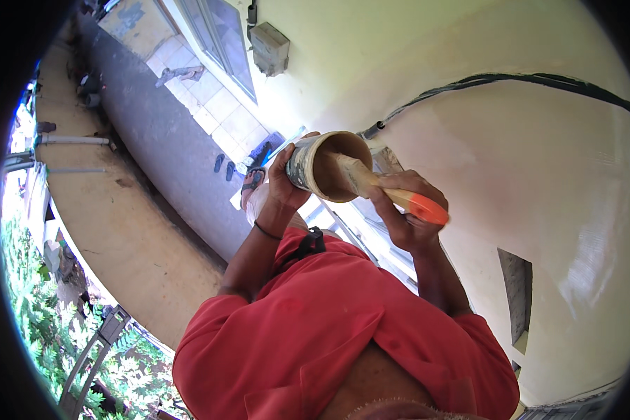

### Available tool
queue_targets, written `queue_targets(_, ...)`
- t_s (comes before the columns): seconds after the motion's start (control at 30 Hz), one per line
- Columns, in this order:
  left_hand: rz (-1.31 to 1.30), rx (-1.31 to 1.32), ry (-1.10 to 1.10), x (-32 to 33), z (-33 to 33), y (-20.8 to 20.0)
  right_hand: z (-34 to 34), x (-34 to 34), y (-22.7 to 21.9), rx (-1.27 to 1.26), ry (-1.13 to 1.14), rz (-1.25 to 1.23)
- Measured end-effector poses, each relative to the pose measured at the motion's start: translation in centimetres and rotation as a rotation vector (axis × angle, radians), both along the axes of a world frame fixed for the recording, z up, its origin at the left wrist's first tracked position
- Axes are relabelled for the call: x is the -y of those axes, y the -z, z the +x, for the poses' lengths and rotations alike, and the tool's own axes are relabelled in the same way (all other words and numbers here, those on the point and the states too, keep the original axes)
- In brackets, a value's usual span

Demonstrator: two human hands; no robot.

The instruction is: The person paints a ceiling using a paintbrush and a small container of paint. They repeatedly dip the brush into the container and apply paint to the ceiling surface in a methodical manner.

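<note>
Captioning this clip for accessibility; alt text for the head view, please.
A person's left hand grips a round container while the right hand holds an orange-tipped brush, its bristle end inside the container. Below them is the wearer's red shirt. A pale wall with a black cable fills the right; greenery shows lower left.
</note>
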State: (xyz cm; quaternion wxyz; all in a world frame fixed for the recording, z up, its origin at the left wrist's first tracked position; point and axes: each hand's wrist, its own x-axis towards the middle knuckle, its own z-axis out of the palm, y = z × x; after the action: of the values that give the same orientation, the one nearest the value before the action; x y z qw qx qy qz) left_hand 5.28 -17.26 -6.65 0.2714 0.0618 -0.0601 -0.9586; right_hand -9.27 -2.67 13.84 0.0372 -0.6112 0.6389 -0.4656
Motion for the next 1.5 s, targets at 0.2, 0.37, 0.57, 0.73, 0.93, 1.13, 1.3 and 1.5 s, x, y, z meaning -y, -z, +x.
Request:
queue_targets(0.2, 0.062, -0.02, 0.028, 0.0, -0.4, 0.1, 0.0, -0.7, 0.5, 0.189, 0.036, 0.122)
queue_targets(0.37, 0.178, -0.139, -0.032, -0.2, -0.4, -1.4, -0.6, -1.7, 1.1, 0.424, 0.171, 0.022)
queue_targets(0.57, 0.263, -0.117, 0.008, 0.2, -0.3, 0.8, -1.1, -2.9, 3.1, 0.591, 0.124, -0.159)
queue_targets(0.73, 0.23, -0.172, 0.006, -0.1, -0.7, -1.0, 0.1, -2.0, 2.7, 0.93, 0.186, -0.299)
queue_targets(0.93, 0.272, -0.193, -0.004, -0.4, -1.1, -1.6, 0.0, -1.9, 3.5, 1.268, 0.302, -0.336)
queue_targets(1.13, 0.337, -0.217, 0.028, -0.1, -1.0, -0.4, -0.5, -2.1, 4.3, 1.53, 0.301, -0.247)
queue_targets(1.3, 0.322, -0.241, 0.046, 0.3, -1.5, -1.4, -0.3, -1.0, 1.7, 1.326, 0.268, -0.325)
queue_targets(1.5, 0.309, -0.256, 0.077, 0.8, -1.8, -1.4, -3.4, 1.3, -6.9, 0.152, 0.09, -0.543)
